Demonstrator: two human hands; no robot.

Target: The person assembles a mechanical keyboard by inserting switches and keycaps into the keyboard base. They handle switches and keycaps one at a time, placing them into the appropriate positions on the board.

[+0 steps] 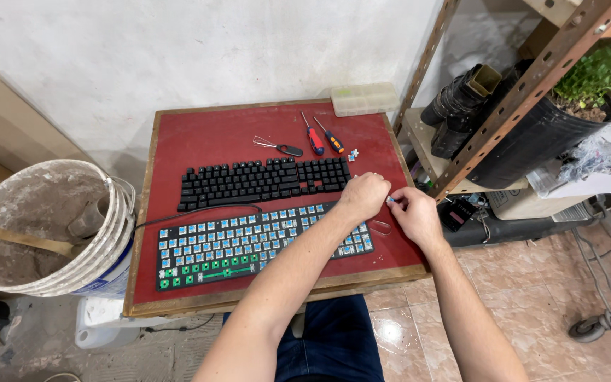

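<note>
Two hands meet at the right edge of a small red-topped table (213,134) in the single head view. What they pinch is hard to make out: only a tiny pale blue piece (391,200) shows between the fingertips, most likely a keyboard switch, too small to be sure. The left hand (363,197) is curled into a loose fist, knuckles up, with its fingers closed on that piece from the left; its forearm crosses over the right end of the stripped keyboard (249,244) and hides part of the blue switches there. The right hand (414,214) comes in from the near right, its thumb and forefinger closed on the same piece, its wrist beyond the table edge. A thin wire loop (380,228) lies just under the hands, partly covered.

The stripped keyboard shows rows of blue switches and a few green ones at its near left. Just beyond it lies a black keycap set (263,180), laid out in rows, with a black cable (199,211) running between the two. Farther off rest a wire keycap puller (274,146), two screwdrivers (322,134) and a pale plastic box (364,99) at the far edge. A few loose switches (353,154) sit near the screwdrivers.

Left of the table stands a dirty bucket (111,233), cut off by the frame. On the right a metal rack (525,92) holds a potted plant (592,78).
</note>
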